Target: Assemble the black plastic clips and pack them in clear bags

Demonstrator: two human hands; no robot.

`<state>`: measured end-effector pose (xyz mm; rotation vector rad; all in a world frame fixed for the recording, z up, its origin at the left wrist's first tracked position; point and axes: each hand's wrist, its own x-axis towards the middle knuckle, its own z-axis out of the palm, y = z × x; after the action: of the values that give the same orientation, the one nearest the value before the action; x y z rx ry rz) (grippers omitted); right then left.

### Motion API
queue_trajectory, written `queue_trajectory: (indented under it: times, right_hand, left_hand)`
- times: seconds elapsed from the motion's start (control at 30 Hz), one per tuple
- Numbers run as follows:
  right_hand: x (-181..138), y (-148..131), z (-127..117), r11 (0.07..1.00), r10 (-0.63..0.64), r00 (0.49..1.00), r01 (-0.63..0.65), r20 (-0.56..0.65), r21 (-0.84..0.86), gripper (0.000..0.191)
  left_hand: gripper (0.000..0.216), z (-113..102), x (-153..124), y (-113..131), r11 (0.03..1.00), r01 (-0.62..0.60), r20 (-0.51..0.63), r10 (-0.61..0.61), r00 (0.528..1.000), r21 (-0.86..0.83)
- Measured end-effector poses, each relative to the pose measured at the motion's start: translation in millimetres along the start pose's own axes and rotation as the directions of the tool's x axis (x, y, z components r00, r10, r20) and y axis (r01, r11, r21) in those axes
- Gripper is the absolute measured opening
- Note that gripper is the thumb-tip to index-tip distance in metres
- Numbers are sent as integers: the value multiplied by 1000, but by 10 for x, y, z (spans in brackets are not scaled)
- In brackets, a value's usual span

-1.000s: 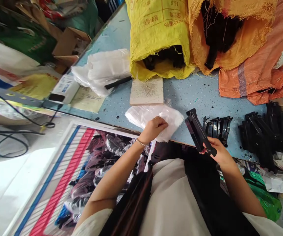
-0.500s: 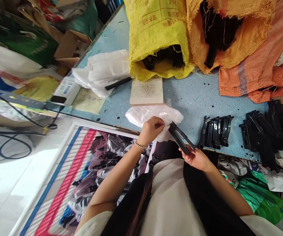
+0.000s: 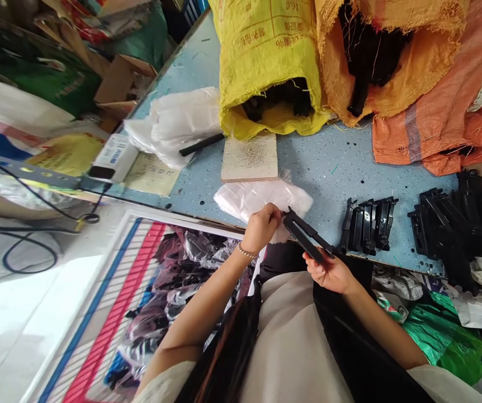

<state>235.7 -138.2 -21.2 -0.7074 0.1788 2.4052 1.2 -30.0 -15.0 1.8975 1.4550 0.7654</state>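
Note:
My right hand [image 3: 329,271] grips a long black plastic part [image 3: 306,235], which has a slot-like gap along its length and points up and left. The far end of that part is close to the fingertips of my left hand [image 3: 261,226]. Thumb and fingers of my left hand are pinched together at the near edge of a stack of clear plastic bags [image 3: 241,196]; bag film shows beside and below them. Right of my hands, several similar black parts [image 3: 367,224] lie in a row on the blue speckled table [image 3: 329,162].
A larger heap of black parts [image 3: 446,218] is at the right. Open yellow [image 3: 266,50] and orange [image 3: 425,73] woven sacks hold more. A board [image 3: 249,159] lies behind the bags. Below the table's front edge, a striped container [image 3: 119,302] holds bagged pieces.
My left hand has shifted slightly right and down. The far end of the black part has moved a little left, nearer to the left fingertips.

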Motion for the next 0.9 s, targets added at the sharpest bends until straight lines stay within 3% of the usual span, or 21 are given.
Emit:
queue_trajectory:
  times: [0.13,0.27,0.37,0.5,0.6,0.7,0.8,0.9]
  right_hand:
    - [64,7,-97,997,-20,998,24,-57,69,21]
    - [-92,-9,-85,983,-181,974,181,-137,-9,11]
    - [-224,-1,-18,968,-247,963,241,-109,-68,15]
    - [-157,27,53,995,-74,997,72,-26,-74,25]
    - [61,8,73,999,10,1000,-9,22,-46,30]
    - [274,-39,94,982,-128,992,127,5,-140,34]
    - [388,-53,151,842,-415,907,352,-75,-410,28]
    - [365,-3,266,549,-647,762,425,-43,-720,23]
  left_hand:
    - [34,-105,-77,63,897,-257,48,257,965,360]
    - [37,-132,-113,93,801,-292,123,267,956,522]
    - [44,-96,-80,60,853,-272,89,260,962,446]
    - [56,-83,-52,58,927,-299,10,305,952,224]
    - [62,-81,-161,156,906,-364,-10,375,927,216]
    - [69,-13,-380,321,846,-500,59,498,865,185]
    - [72,105,-552,481,804,-593,122,584,802,48]
    - [69,136,-595,591,802,-597,144,594,791,-27]
